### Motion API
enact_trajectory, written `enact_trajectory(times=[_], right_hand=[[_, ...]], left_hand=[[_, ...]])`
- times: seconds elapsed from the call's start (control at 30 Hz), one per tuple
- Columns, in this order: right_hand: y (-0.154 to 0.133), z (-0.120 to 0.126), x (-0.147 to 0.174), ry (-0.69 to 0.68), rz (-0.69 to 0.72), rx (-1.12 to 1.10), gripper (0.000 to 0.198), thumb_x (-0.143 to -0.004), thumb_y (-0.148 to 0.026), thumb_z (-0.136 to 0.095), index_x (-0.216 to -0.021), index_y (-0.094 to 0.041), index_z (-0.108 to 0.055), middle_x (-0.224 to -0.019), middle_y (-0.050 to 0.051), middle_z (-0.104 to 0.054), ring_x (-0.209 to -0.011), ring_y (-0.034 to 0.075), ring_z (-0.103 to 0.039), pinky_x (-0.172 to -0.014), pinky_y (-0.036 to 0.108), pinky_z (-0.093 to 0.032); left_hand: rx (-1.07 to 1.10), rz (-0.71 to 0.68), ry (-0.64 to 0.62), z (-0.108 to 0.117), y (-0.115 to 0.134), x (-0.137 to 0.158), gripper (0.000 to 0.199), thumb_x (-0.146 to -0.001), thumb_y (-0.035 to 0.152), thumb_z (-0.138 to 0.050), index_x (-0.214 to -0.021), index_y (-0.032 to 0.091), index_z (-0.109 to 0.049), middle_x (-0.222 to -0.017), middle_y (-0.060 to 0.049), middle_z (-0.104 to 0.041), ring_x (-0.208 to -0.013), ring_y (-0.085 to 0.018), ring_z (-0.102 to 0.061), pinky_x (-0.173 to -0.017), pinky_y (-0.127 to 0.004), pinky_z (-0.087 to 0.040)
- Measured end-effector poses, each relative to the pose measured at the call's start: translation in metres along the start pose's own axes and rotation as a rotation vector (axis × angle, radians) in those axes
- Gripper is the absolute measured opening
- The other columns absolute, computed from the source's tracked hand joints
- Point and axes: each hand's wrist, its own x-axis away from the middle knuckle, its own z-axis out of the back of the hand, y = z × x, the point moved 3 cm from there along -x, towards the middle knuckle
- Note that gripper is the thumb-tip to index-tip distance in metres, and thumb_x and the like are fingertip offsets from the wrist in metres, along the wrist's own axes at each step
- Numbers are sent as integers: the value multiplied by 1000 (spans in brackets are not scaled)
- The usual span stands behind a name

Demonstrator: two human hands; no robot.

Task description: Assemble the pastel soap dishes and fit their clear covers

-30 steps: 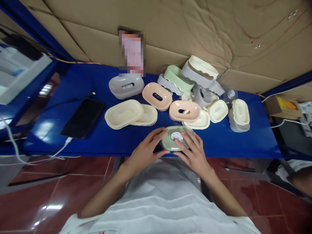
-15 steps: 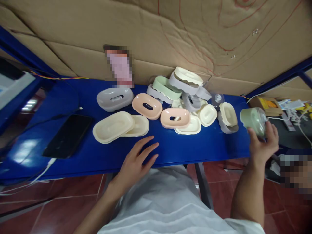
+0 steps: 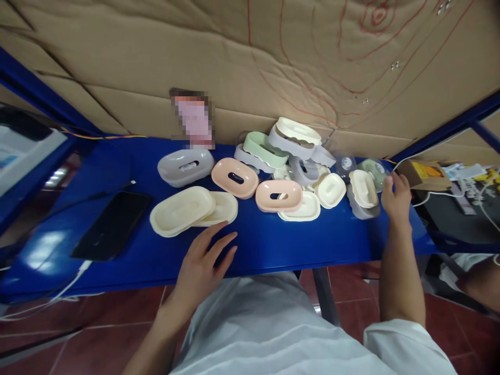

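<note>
The right hand (image 3: 395, 197), fingers loosely curled, touches the green soap case (image 3: 373, 171) at the worktop's (image 3: 273, 245) far right; light, stiff and slick, it seems best gripped across its rim, while the left hand (image 3: 203, 263) rests flat, spread.

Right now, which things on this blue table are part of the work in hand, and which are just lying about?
In hand:
- right hand at the green soap box
- left hand flat on the blue table
- pink trays, cream lids, grey base

Lying about:
- black phone
- cardboard box
</note>
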Motion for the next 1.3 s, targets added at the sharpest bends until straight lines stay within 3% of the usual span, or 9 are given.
enact_trajectory(times=[0.17, 0.37, 0.5, 0.63, 0.8, 0.93, 1.07, 1.17, 1.3], right_hand=[[-53, 13, 45, -73, 5, -47, 70, -102, -66, -65, -151, -16, -66, -154, 24, -64, -139, 37, -62, -115, 53, -50], [-129, 58, 103, 221, 256, -198, 44, -101, -41, -75, -137, -16, -73, -144, 21, -70, -148, 39, -58, -127, 62, -41], [-223, 71, 162, -173, 713, -388, 47, -99, -39, -78, -143, -27, -70, -152, 11, -69, -162, 39, -42, -126, 61, -42], [-282, 69, 183, -343, 886, -465, 44, -107, -47, -67, -147, -30, -68, -162, 6, -63, -165, 33, -39, -132, 58, -35], [-282, 49, 130, -234, 756, -401, 50, -112, -43, -58, -159, -26, -58, -166, 11, -57, -162, 31, -44, -131, 55, -35], [-276, 39, 96, -68, 625, -355, 39, -108, -29, -68, -147, -27, -67, -147, 8, -73, -150, 32, -59, -126, 55, -40], [-283, 51, 111, 50, 636, -568, 33, -101, -23, -78, -134, -26, -72, -121, 7, -83, -123, 26, -76, -112, 46, -54], [-297, 63, 139, -71, 743, -641, 36, -103, -20, -75, -138, -24, -69, -124, 7, -82, -125, 25, -75, -119, 49, -50], [-312, 69, 163, -182, 806, -666, 28, -106, -20, -69, -135, -20, -71, -123, 9, -81, -123, 23, -74, -119, 46, -51]], left_hand=[[36, -26, -32, -8, 6, 0, 28, -108, 22, -65, -135, 25, -67, -148, -14, -66, -131, -31, -70, -109, -50, -63], [55, -44, -77, -12, 14, 0, 38, -108, 22, -64, -146, 24, -62, -151, -15, -65, -135, -30, -68, -112, -49, -61], [78, -74, -97, -12, 19, -1, 51, -108, 28, -67, -157, 25, -54, -161, -17, -58, -147, -32, -60, -118, -50, -58], [80, -231, -192, -15, 25, -1, 39, -107, 30, -69, -145, 25, -65, -163, -14, -58, -154, -35, -54, -122, -56, -55], [44, -197, -190, -13, 21, 3, 18, -107, 27, -68, -123, 21, -74, -139, -13, -76, -139, -32, -68, -114, -53, -60], [45, -165, -163, -11, 19, 6, 25, -106, 28, -71, -130, 23, -72, -139, -14, -75, -138, -32, -69, -112, -51, -61], [44, -110, -120, -13, 17, 9, 57, -104, 30, -73, -158, 24, -54, -161, -21, -57, -148, -36, -61, -114, -53, -61], [50, -80, -66, -13, 15, 10, 71, -101, 34, -78, -163, 23, -47, -173, -25, -40, -159, -41, -48, -119, -56, -58], [71, -135, -120, -13, 14, 7, 57, -103, 29, -76, -156, 22, -54, -166, -20, -52, -160, -37, -47, -125, -56, -54]])
